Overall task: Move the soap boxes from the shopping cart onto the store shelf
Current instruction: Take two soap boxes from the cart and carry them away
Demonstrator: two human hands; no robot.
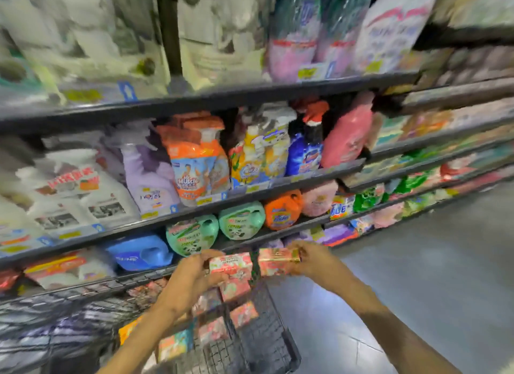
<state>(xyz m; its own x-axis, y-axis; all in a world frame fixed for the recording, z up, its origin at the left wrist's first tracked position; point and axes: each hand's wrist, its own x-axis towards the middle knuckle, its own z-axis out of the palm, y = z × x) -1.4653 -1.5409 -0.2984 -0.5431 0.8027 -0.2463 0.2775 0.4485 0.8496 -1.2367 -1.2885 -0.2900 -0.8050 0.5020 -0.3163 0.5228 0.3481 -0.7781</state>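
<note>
Two pink printed cardboard soap boxes are up in the air, one in each hand, above the far rim of the cart. The left hand curls its fingers round the left end of one pink box, thumb on the near face. The right hand pinches the right end of the other pink box in the same way. Both boxes lie with their long axes running left to right, nearly end to end, with only a narrow gap between them. Both forearms reach forward and slightly inward from the lower edge of the view, wrists about level, so neither hand is clearly nearer the shelving.

Below the hands, the black wire-mesh shopping cart holds more boxes of the same pink kind, lying loosely at several angles, with an orange-yellow packet at its left side.

Ahead and above the hands stand the dark metal store shelves, already stocked with mint-green detergent jugs, a blue jug and orange spray refills. Motion blur hides which tier has room for soap. My judgement is that the coming move is a lift forward and upward, keeping the boxes' long sides parallel to the shelf edge. The likeliest target lies to the right, where flat packs line the lower shelves.
</note>
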